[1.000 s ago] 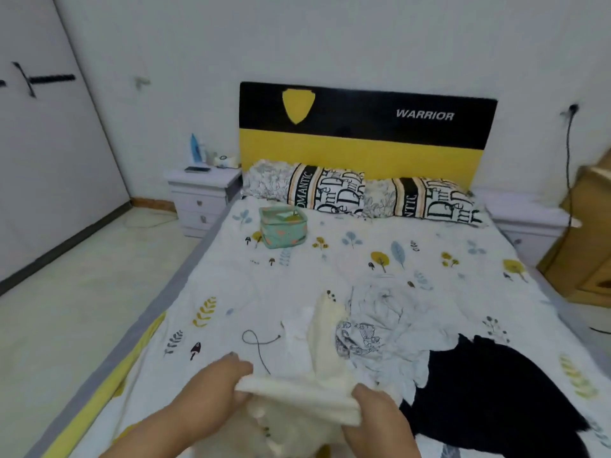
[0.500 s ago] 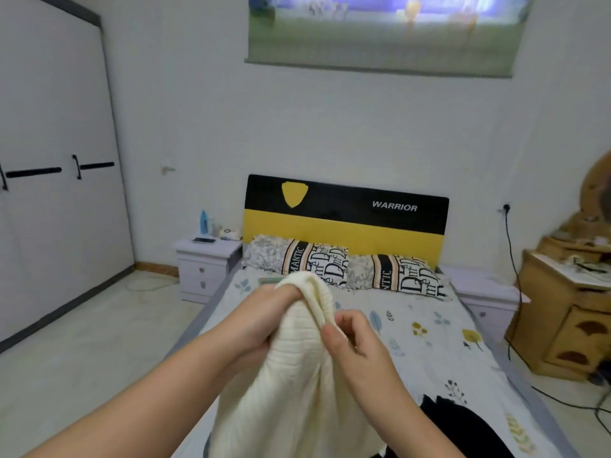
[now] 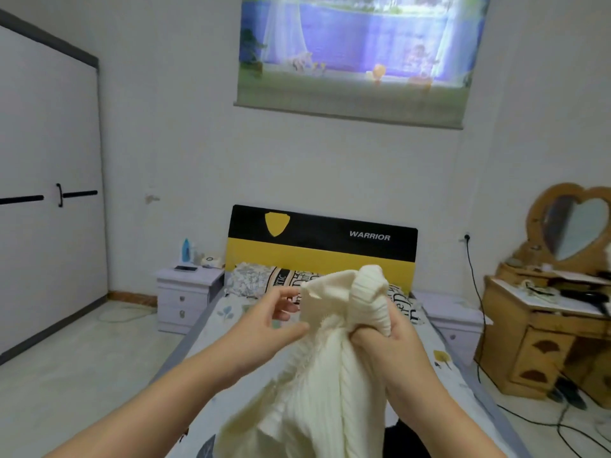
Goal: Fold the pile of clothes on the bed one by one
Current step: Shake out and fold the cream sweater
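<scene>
- We hold the cream ribbed sweater (image 3: 330, 375) up in front of us, above the bed (image 3: 211, 322); it is off the bedcover at the top and hangs down toward 6 o'clock, out of view at the bottom edge.
- Our right hand (image 3: 390, 338) is closed round a bunched, ribbed end of the knit, a cuff or collar by the look of it, which pokes up above the fist at 12 o'clock.
- Our left hand (image 3: 264, 322) sits at 9 o'clock of the sweater, fingers loosely curled. The fingertips reach the cloth's upper edge, but we cannot tell whether they pinch it or only touch it.
- The long axis of the garment runs 12 to 6, straight down between our forearms.
- The right hand carries the weight and lies nearer the ribbed end. We judge the left is the freer one to travel along the top edge toward 9 o'clock and spread the sweater wide.
- A dark garment (image 3: 396, 438) lies on the bed at 5 o'clock, just beside the hanging knit; we take it for part of the pile.
- The step in hand, as we read it, is finding the shoulders before laying the sweater flat.
</scene>
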A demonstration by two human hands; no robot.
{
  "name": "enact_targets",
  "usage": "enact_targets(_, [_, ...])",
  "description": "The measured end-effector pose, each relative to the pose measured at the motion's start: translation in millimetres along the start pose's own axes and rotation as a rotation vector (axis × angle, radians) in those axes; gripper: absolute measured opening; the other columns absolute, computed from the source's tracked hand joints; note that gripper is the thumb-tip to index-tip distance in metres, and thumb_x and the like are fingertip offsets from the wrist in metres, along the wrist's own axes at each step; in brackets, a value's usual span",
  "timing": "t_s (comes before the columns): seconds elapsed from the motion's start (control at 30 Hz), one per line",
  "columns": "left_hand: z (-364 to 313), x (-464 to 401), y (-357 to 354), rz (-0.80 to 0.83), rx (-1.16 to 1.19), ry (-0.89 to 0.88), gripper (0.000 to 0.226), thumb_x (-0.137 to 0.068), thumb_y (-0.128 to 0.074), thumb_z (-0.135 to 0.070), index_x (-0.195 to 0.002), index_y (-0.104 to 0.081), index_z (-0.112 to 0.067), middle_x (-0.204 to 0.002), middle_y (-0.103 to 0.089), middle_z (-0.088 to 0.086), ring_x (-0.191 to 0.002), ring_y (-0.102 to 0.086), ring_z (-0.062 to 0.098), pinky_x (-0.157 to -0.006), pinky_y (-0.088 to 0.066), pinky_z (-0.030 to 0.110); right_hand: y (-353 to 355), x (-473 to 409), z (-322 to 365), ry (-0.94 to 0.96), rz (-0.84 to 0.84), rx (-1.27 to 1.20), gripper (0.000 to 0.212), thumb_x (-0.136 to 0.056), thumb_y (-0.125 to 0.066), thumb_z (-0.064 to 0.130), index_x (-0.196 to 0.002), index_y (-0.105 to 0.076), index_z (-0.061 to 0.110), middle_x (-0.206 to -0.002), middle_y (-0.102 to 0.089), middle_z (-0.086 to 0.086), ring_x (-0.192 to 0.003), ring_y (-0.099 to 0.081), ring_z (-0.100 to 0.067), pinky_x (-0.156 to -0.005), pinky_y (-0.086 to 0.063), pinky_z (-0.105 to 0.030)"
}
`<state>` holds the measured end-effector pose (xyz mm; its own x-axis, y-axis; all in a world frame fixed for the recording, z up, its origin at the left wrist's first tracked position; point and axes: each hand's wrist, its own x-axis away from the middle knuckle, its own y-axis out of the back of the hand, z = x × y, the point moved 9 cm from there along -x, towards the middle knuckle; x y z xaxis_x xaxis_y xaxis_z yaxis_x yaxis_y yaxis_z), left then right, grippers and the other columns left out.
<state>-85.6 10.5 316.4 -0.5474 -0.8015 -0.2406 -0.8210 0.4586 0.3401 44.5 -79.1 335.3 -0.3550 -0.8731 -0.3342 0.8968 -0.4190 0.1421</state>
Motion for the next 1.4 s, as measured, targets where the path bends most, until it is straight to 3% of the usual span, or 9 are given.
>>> enact_targets(0.13, [17.7, 15.9, -31.6, 0.201, 0.066, 0.117, 0.033, -0.088, -0.058, -0.037, -0.118, -0.045, -0.030, -0.110, -0.053, -0.020, -0.103, -0.050, -0.001, -0.088, -0.039, 0.016, 2.0, 10.2, 19.7, -0.025, 0.090, -0.093, 0.033, -0.060, -0.051, 0.004, -0.070, -0.068, 0.030, -0.068, -0.064, 0.003, -0.066, -0.059, -0.011, -0.064, -0.047, -0.028])
enact_targets(0.3, [-9.9, 14.0, -15.0, 0.029, 0.238, 0.039, 0.024, -0.097, -0.044, -0.022, -0.093, -0.065, -0.013, -0.087, -0.068, 0.003, -0.082, -0.062, 0.017, -0.078, -0.048, 0.021, 22.6, 12.6, 4.1, -0.149, 0.018, -0.032, 0.032, -0.081, -0.044, -0.010, -0.082, -0.067, 0.012, -0.075, -0.070, -0.007, -0.073, -0.064, -0.023, -0.068, -0.050, -0.034])
enact_targets(0.37, [-21.4, 12.0, -11.7, 0.032, 0.291, 0.034, 0.027, -0.097, -0.043, -0.017, -0.096, -0.067, -0.005, -0.092, -0.072, 0.011, -0.087, -0.068, 0.025, -0.082, -0.052, 0.034, 29.8, 14.8, -12.5, -0.202, -0.020, 0.077, 0.035, -0.083, -0.044, -0.007, -0.081, -0.069, 0.018, -0.079, -0.072, -0.006, -0.079, -0.066, -0.027, -0.074, -0.052, -0.038])
enact_targets(0.5, [-49.0, 6.0, -0.3, 0.019, 0.355, -0.006, 0.021, -0.092, -0.047, -0.007, -0.091, -0.062, 0.007, -0.083, -0.067, 0.016, -0.075, -0.063, 0.026, -0.060, -0.051, 0.026, 41.5, 20.4, -36.2, -0.225, -0.111, 0.311, 0.035, -0.081, -0.046, -0.006, -0.091, -0.057, 0.026, -0.086, -0.064, 0.000, -0.079, -0.058, -0.018, -0.063, -0.041, -0.029])
enact_targets(0.67, [-57.3, -1.3, 3.3, -0.003, 0.283, 0.014, 0.023, -0.091, -0.045, -0.004, -0.099, -0.058, 0.012, -0.088, -0.063, 0.021, -0.076, -0.061, 0.027, -0.063, -0.049, 0.029, 43.2, 24.8, -37.6, -0.171, -0.149, 0.358, 0.040, -0.078, -0.044, -0.007, -0.091, -0.055, 0.029, -0.085, -0.063, 0.004, -0.076, -0.057, -0.014, -0.063, -0.043, -0.027])
enact_targets(0.77, [-62.6, -2.9, -2.5, -0.023, 0.346, 0.022, 0.017, -0.088, -0.045, -0.004, -0.089, -0.060, 0.003, -0.083, -0.059, 0.020, -0.076, -0.057, 0.028, -0.064, -0.045, 0.032, 37.6, 26.5, -37.2, -0.179, -0.158, 0.374, 0.030, -0.080, -0.048, -0.002, -0.095, -0.054, 0.023, -0.082, -0.060, 0.003, -0.076, -0.057, -0.016, -0.067, -0.048, -0.033])
enact_targets(0.9, [-74.2, -5.5, -13.4, -0.054, 0.367, 0.007, 0.020, -0.085, -0.042, 0.001, -0.068, -0.045, -0.009, -0.060, -0.042, 0.008, -0.054, -0.043, 0.018, -0.049, -0.034, 0.022, 11.4, 32.1, -33.5, -0.130, -0.136, 0.233, 0.053, -0.081, -0.059, 0.014, -0.122, -0.032, 0.034, -0.102, -0.050, 0.006, -0.087, -0.053, -0.007, -0.073, -0.047, -0.024])
enact_targets(1.03, [-81.2, -7.8, -29.7, -0.020, 0.221, -0.065, 0.007, -0.079, -0.046, -0.009, -0.073, -0.048, -0.009, -0.064, -0.038, 0.007, -0.063, -0.037, 0.020, -0.058, -0.029, 0.029, -16.9, 29.7, -29.6, -0.029, -0.118, 0.375, 0.047, -0.065, -0.060, 0.038, -0.107, -0.040, 0.033, -0.101, -0.055, 0.008, -0.091, -0.056, -0.011, -0.079, -0.050, -0.037])
enact_targets(1.4, [-41.1, -5.7, 46.2, -0.113, -0.423, -0.188, 0.029, -0.070, -0.077, -0.006, -0.065, -0.052, -0.020, -0.060, -0.055, -0.006, -0.052, -0.044, 0.005, -0.048, -0.033, 0.016, 35.7, 12.3, -36.8, -0.076, -0.005, 1.188, 0.032, -0.076, -0.039, -0.010, -0.082, -0.055, 0.018, -0.087, -0.056, -0.006, -0.083, -0.053, -0.024, -0.063, -0.039, -0.030])
